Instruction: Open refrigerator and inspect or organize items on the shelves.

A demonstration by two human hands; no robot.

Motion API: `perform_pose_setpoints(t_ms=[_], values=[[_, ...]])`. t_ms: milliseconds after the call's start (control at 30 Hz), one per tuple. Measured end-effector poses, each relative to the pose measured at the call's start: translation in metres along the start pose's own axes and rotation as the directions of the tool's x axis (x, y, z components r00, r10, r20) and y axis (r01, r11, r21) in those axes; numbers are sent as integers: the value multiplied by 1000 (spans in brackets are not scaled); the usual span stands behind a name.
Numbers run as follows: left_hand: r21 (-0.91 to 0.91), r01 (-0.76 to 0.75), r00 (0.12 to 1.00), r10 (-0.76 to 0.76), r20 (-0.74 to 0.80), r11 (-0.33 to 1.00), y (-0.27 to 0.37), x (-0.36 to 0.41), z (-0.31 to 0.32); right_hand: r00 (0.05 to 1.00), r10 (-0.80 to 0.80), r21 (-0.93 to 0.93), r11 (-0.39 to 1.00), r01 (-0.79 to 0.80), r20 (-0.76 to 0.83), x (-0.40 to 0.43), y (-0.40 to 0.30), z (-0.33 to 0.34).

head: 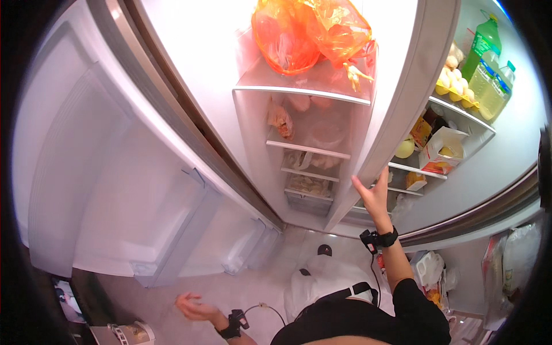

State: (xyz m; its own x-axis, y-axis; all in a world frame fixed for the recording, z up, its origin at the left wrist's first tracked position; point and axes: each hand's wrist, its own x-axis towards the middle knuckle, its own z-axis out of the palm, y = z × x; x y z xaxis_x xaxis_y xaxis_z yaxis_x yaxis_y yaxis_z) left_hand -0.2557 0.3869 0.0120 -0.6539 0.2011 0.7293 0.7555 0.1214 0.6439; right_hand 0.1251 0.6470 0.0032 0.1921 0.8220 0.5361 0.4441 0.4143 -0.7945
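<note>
A two-door refrigerator stands before me with both doors open. My right hand [375, 194] rests with thumb and fingers spread on the divider [388, 108] between the two compartments, beside the right-hand shelves. Low at the left, my left hand [195, 307] hangs in the air with loosely curled fingers, away from the shelves; nothing shows in it. Orange plastic bags [286, 39] lie on the upper left shelf, with a poultry foot [357, 76] beside them. On the right shelves are eggs in a yellow tray [455, 92], a green bottle [485, 43] and an open cardboard box [444, 148].
The left door [116, 181] with its bins spreads wide at the left. Bags fill the right door's racks [515, 254]. Lower left shelves hold packed food [308, 184]. Pale floor tiles [267, 276] lie below, and a cable [269, 307] runs from my left wrist device.
</note>
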Motion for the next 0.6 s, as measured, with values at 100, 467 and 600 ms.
perform_pose_setpoints(t_ms=[100, 467, 600], values=[[-183, -110, 958, 154, 242, 977, 30, -17, 46, 999, 13, -3, 1000, -13, -50, 4, 8, 9], [-423, 11, 440, 376, 816, 906, 108, -44, 224, 992, 41, 35, 999, -37, -118, -1, 27, 22], [-479, -36, 413, 449, 792, 877, 107, -42, 267, 986, 133, 50, 990, -129, -99, -2, 24, 20]])
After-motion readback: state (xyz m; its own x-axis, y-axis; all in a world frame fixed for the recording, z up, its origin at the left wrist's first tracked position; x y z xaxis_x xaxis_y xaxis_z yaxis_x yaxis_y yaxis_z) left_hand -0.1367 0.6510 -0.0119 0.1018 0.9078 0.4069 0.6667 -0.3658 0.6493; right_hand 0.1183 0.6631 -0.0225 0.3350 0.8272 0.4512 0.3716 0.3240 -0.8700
